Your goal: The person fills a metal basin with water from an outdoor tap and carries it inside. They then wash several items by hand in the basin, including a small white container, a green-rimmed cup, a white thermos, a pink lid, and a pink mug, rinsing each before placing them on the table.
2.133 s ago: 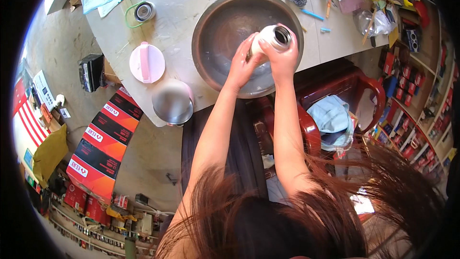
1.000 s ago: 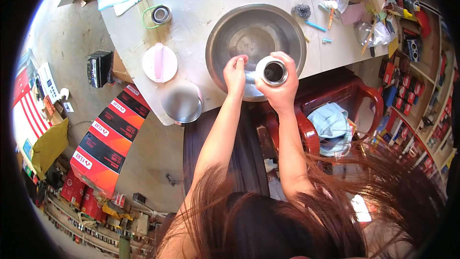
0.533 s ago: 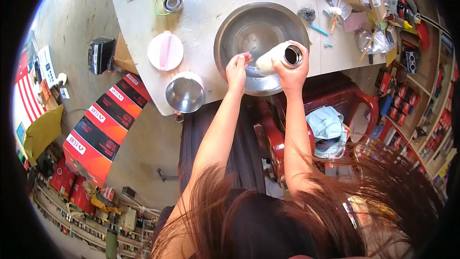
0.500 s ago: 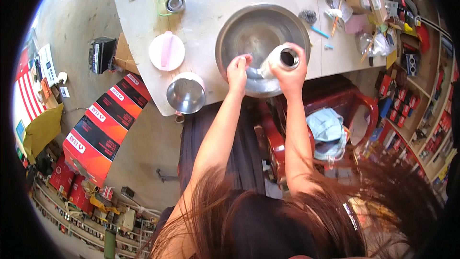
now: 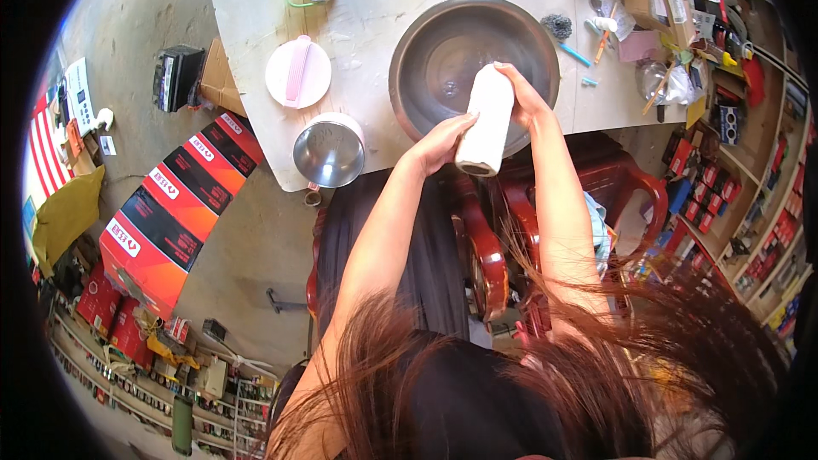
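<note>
red and black cartons [image 5: 181, 193] — floor [image 5: 243, 277], left | glossy red chair [image 5: 618, 172] | stocked shelves [image 5: 757, 135] — right

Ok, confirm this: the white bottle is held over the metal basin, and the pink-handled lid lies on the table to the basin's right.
One slip: the head view shows the pink-handled lid lying on the table to the left of the metal basin, not right. The white bottle part stands.

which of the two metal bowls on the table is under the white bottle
The large bowl: the left hand and right hand hold the bottle over its near side. The smaller bowl sits apart to its left.
</note>
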The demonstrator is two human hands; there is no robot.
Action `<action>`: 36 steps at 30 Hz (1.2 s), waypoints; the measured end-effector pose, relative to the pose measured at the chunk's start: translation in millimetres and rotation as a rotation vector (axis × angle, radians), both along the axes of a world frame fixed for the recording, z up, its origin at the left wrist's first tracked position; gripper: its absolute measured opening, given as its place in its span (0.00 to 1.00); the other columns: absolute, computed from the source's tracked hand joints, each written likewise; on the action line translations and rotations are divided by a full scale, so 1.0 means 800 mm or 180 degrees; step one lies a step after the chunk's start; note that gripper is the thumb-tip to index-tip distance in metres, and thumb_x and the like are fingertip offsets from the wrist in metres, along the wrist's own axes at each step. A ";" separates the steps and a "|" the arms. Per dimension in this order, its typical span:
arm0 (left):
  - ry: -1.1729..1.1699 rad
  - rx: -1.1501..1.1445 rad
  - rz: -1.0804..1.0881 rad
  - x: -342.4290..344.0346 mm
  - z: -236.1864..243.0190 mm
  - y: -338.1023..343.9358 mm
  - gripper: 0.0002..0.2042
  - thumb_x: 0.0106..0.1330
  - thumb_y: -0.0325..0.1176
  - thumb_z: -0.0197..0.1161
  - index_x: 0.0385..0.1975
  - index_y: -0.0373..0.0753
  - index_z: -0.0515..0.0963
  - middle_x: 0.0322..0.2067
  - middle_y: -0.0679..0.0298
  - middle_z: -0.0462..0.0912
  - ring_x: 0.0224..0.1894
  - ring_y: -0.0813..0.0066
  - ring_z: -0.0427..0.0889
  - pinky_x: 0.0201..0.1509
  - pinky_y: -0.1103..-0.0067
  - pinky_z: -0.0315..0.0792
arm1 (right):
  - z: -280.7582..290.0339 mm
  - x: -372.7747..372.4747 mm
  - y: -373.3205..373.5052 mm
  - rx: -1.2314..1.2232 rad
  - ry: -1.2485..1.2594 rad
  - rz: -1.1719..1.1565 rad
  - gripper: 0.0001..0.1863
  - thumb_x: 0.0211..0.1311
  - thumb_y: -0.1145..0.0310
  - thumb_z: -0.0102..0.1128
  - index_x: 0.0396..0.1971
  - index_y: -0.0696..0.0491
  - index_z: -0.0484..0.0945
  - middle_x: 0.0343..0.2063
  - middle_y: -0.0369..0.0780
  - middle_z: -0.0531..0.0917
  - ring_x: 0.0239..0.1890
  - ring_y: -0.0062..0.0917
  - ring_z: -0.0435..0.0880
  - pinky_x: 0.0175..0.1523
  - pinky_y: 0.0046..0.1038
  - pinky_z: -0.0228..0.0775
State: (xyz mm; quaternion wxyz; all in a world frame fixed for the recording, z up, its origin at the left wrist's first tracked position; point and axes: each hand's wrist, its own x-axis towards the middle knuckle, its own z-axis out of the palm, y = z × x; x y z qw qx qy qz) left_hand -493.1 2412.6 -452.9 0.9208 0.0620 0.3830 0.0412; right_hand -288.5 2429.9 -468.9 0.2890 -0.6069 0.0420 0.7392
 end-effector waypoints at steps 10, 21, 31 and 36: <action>0.0053 -0.0187 0.0365 0.015 0.081 0.026 0.31 0.67 0.57 0.53 0.59 0.35 0.66 0.49 0.58 0.78 0.48 0.71 0.80 0.45 0.70 0.79 | 0.011 -0.008 0.008 -0.0325 0.0386 0.0048 0.35 0.58 0.34 0.52 0.37 0.57 0.77 0.30 0.44 0.82 0.30 0.32 0.83 0.38 0.35 0.80; 0.0608 0.0129 0.0414 0.037 0.041 -0.013 0.27 0.69 0.42 0.54 0.62 0.34 0.58 0.54 0.57 0.72 0.54 0.65 0.75 0.54 0.65 0.74 | 0.005 -0.007 0.013 -0.0296 -0.0180 0.0993 0.34 0.55 0.44 0.64 0.51 0.57 0.75 0.39 0.41 0.83 0.38 0.27 0.83 0.43 0.29 0.76; 0.1592 0.0812 0.0700 0.037 -0.002 -0.015 0.20 0.64 0.37 0.58 0.52 0.33 0.73 0.51 0.58 0.76 0.57 0.70 0.70 0.62 0.75 0.59 | -0.048 -0.041 0.044 0.0142 -0.2929 0.3339 0.41 0.30 0.47 0.78 0.41 0.64 0.79 0.39 0.50 0.83 0.43 0.35 0.84 0.48 0.32 0.75; 0.1681 0.0688 0.0741 0.014 -0.040 -0.025 0.20 0.65 0.38 0.56 0.52 0.32 0.72 0.50 0.57 0.77 0.57 0.68 0.71 0.63 0.72 0.60 | -0.038 -0.061 0.049 0.0333 -0.3662 0.3165 0.41 0.29 0.49 0.77 0.45 0.59 0.76 0.42 0.49 0.82 0.48 0.38 0.82 0.51 0.36 0.75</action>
